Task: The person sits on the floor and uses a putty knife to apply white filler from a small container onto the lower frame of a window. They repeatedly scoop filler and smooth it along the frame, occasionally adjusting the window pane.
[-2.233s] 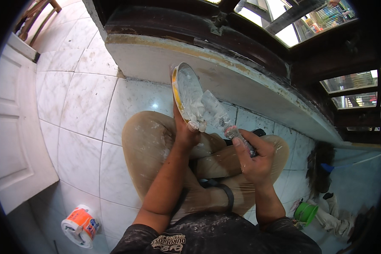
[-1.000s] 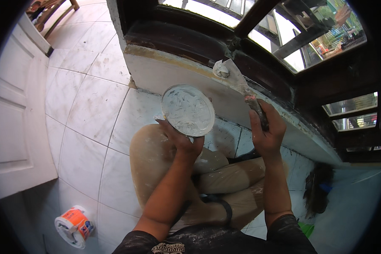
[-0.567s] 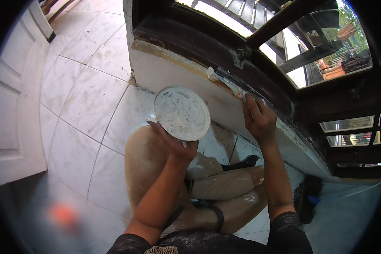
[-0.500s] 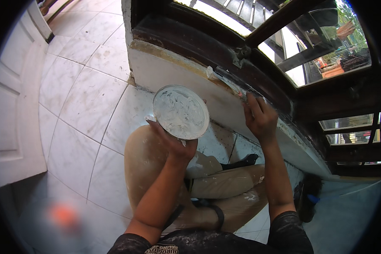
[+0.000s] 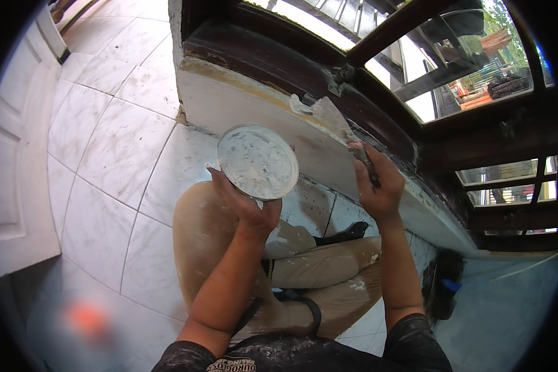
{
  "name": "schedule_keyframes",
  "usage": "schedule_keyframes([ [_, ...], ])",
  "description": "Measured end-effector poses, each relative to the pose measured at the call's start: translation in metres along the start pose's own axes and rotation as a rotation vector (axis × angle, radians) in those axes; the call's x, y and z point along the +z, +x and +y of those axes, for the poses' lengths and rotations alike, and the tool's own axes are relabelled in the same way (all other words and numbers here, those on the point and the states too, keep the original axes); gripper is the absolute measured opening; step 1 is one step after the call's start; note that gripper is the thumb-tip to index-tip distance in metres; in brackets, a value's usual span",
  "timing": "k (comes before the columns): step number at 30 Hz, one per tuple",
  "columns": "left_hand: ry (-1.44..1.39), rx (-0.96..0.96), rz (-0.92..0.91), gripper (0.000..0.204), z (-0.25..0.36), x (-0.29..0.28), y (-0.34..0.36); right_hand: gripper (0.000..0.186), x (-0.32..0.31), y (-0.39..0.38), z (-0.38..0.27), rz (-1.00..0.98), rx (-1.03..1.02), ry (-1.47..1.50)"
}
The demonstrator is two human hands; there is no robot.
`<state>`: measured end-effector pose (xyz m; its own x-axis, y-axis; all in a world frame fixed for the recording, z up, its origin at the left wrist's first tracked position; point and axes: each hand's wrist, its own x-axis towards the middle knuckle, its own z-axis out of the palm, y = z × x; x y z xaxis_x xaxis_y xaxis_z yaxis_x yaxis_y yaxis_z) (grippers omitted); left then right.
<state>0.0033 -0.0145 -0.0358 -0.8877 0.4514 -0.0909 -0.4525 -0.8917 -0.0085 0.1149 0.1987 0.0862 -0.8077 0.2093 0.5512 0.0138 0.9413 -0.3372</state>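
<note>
My left hand (image 5: pixel 248 208) is closed on the lower rim of a round lid (image 5: pixel 222 162), holding it tilted above my bent leg. White putty (image 5: pixel 260 167) is smeared across the lid's face, and a dab of it sits on my fingertips. My right hand (image 5: pixel 383 186) grips the dark handle of a putty knife (image 5: pixel 333 118). Its blade is coated with white putty and lies along the top edge of a low white wall (image 5: pixel 229 102), below the dark window frame. A lump of putty (image 5: pixel 299 104) clings near the blade's far end.
The dark wooden window frame (image 5: pixel 254 59) with glass panes rises directly behind the wall. White tiles (image 5: pixel 105 146) cover the floor on the left, beside a white panelled door (image 5: pixel 18 167). A dark object with a blue part (image 5: pixel 451 285) lies at the lower right.
The putty knife has turned so that more of its blade face and handle show. The whole view has shifted slightly, and the lid stays in my left hand.
</note>
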Motion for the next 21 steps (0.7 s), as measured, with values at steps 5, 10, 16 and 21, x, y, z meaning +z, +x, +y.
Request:
schedule_keyframes([
  [5,0.277,0.081,0.048,0.087,-0.012,0.008,0.006,0.035,0.033,0.010,0.002,-0.031,0.051,0.110],
  [10,0.204,0.060,0.118,0.096,-0.010,0.011,0.013,0.035,0.033,0.015,0.021,-0.052,0.071,0.042],
  [16,0.246,0.019,0.119,0.098,-0.008,0.021,0.007,0.032,0.017,0.011,0.032,-0.017,-0.001,-0.032],
  [21,0.188,0.007,0.076,0.097,-0.009,0.023,0.008,0.030,-0.002,0.006,0.013,0.034,0.103,0.039],
])
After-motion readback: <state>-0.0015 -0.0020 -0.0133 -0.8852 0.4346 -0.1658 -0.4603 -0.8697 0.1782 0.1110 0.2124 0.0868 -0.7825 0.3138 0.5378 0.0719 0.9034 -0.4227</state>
